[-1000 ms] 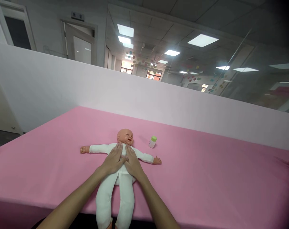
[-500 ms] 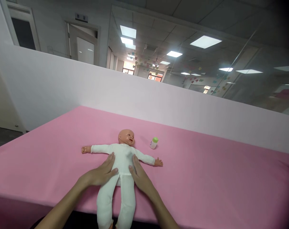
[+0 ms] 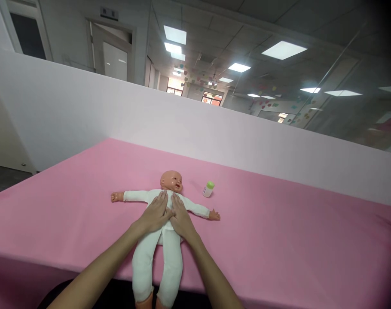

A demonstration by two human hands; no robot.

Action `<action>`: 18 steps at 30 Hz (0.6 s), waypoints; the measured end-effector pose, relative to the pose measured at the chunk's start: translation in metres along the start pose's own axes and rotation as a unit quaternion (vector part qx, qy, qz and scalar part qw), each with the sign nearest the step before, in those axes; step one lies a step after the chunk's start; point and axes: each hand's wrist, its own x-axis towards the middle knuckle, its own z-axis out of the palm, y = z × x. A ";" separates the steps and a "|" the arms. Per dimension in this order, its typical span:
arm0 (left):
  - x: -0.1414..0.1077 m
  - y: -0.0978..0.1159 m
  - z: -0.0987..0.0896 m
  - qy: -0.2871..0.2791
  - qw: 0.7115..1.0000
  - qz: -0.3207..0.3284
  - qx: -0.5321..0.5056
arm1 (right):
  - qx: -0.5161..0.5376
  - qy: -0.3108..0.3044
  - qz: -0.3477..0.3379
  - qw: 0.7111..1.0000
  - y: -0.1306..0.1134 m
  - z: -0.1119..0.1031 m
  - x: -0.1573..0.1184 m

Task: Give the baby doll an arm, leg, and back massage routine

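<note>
Left hand (image 3: 155, 212) and right hand (image 3: 181, 218) lie flat, unclenched, on the doll (image 3: 170, 235); I'd say work's underway, remainder unclear; bottle (image 3: 208, 190) untouched at two o'clock.

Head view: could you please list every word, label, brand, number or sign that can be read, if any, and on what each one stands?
No text can be read.
Bottle: small dark marks on its side, too small to read.
Plate above the door: marks, too blurred to read.
Doll: no lettering seen on its visible parts.
</note>
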 end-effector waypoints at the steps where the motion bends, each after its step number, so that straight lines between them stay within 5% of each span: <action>1: 0.004 -0.005 0.000 0.007 1.000 -0.011 0.004 | 0.002 0.010 0.012 1.000 0.004 0.001 0.002; 7: 0.001 -0.036 -0.003 0.024 0.996 -0.070 -0.043 | 0.067 0.047 0.091 0.993 0.026 -0.003 -0.012; 12: -0.037 -0.052 -0.011 -0.050 0.991 -0.093 -0.087 | 0.124 0.007 0.098 0.987 0.020 -0.018 -0.049; 18: -0.077 -0.021 -0.020 -0.071 0.995 -0.025 -0.073 | 0.128 -0.054 0.062 0.988 -0.012 -0.026 -0.079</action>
